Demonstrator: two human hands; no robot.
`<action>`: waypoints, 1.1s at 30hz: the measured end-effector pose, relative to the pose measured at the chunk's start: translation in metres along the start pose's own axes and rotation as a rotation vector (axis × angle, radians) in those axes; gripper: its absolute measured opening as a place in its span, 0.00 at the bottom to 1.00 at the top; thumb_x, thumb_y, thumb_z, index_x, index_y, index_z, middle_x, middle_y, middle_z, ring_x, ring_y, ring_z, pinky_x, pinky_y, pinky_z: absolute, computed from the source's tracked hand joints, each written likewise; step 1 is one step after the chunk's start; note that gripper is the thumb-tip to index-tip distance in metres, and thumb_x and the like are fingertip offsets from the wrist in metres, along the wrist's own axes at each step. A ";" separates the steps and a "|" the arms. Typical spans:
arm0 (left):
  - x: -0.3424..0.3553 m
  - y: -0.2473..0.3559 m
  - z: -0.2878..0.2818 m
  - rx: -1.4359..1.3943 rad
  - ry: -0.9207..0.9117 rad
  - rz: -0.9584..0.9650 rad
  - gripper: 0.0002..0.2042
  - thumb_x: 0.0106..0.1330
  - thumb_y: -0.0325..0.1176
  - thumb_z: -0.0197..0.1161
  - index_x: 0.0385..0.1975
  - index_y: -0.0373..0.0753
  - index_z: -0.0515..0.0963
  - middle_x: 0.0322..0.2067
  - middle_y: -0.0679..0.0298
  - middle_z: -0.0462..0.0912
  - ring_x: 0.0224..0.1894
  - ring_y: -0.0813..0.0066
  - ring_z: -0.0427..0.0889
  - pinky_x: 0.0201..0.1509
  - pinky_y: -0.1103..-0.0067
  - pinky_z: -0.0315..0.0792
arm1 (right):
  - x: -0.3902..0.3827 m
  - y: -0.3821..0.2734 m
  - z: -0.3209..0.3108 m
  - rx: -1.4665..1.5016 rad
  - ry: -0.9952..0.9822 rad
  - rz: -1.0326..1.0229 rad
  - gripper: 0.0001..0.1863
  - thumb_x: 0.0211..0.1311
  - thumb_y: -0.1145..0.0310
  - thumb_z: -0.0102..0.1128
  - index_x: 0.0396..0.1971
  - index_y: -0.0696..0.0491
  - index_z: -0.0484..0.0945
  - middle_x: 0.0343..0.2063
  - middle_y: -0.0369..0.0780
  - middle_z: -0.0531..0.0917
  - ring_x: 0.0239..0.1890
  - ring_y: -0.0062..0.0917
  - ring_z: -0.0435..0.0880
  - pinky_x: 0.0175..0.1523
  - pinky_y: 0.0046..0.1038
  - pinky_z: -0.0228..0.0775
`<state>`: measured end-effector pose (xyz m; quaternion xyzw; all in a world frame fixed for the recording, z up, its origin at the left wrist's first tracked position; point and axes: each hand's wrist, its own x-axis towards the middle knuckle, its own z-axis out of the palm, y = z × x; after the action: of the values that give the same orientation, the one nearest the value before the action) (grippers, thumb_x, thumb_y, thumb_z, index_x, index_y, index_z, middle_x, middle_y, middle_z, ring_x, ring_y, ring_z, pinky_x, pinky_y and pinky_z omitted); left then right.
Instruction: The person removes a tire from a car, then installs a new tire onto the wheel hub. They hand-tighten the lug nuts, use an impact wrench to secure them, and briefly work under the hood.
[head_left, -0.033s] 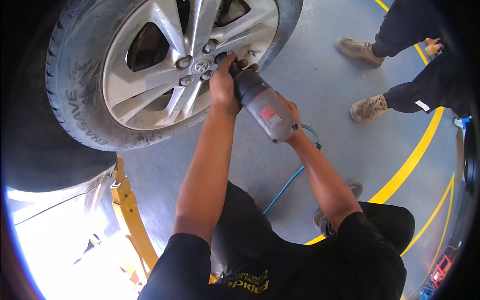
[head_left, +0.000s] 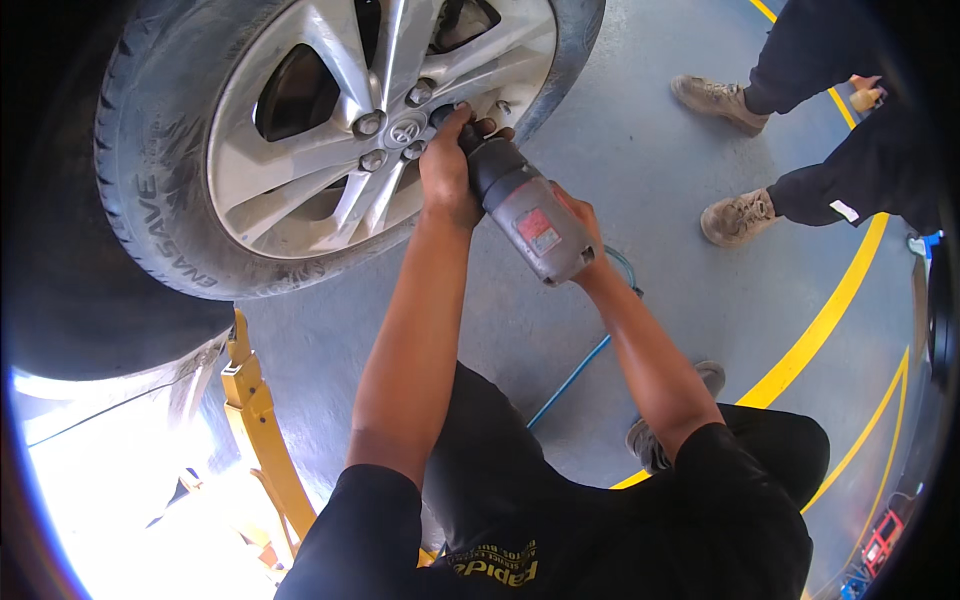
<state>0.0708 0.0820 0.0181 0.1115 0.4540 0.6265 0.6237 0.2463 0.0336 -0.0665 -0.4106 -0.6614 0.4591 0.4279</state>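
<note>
My left hand (head_left: pixel 450 165) is closed round the dark front end of a grey impact wrench (head_left: pixel 530 225), whose nose is at a lug nut position on a silver alloy wheel (head_left: pixel 280 190) at the upper left; the exact contact is hidden by my fingers. Around the wheel's centre cap (head_left: pixel 405 131) several lug nuts (head_left: pixel 371 160) show. My right hand (head_left: pixel 582 225) grips the wrench at its rear, mostly behind the body. A teal air hose (head_left: pixel 570 375) runs down from near that hand across the grey floor.
A yellow lift arm (head_left: pixel 250 400) stands below the tyre (head_left: pixel 150 180), by glaring light. A co-worker's boots (head_left: pixel 735 215) and dark-trousered legs (head_left: pixel 840 185) are at upper right. Yellow floor lines (head_left: pixel 820 320) curve along the right, with red equipment (head_left: pixel 880 540) at lower right.
</note>
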 end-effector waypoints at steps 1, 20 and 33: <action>0.001 0.000 0.000 -0.013 -0.007 -0.004 0.10 0.74 0.39 0.60 0.42 0.40 0.73 0.31 0.58 0.81 0.38 0.57 0.85 0.43 0.62 0.82 | 0.002 0.000 -0.001 0.007 0.008 -0.018 0.19 0.53 0.60 0.71 0.42 0.52 0.80 0.29 0.48 0.84 0.34 0.48 0.86 0.39 0.39 0.77; -0.008 -0.022 -0.008 -0.036 0.052 0.067 0.15 0.76 0.44 0.54 0.43 0.36 0.75 0.32 0.56 0.81 0.38 0.56 0.84 0.47 0.60 0.81 | -0.006 0.008 -0.016 -0.016 -0.036 -0.012 0.25 0.55 0.61 0.69 0.55 0.48 0.81 0.36 0.49 0.87 0.42 0.47 0.87 0.47 0.39 0.78; -0.028 -0.004 -0.056 0.032 0.119 0.068 0.18 0.77 0.43 0.53 0.53 0.33 0.72 0.43 0.51 0.82 0.47 0.53 0.85 0.53 0.61 0.79 | -0.016 0.012 0.019 -0.292 -0.040 -0.253 0.23 0.54 0.60 0.67 0.50 0.52 0.82 0.38 0.43 0.88 0.39 0.40 0.85 0.45 0.41 0.74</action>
<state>0.0395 0.0327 -0.0046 0.0994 0.4960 0.6457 0.5720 0.2348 0.0166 -0.0849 -0.3727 -0.7758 0.3088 0.4048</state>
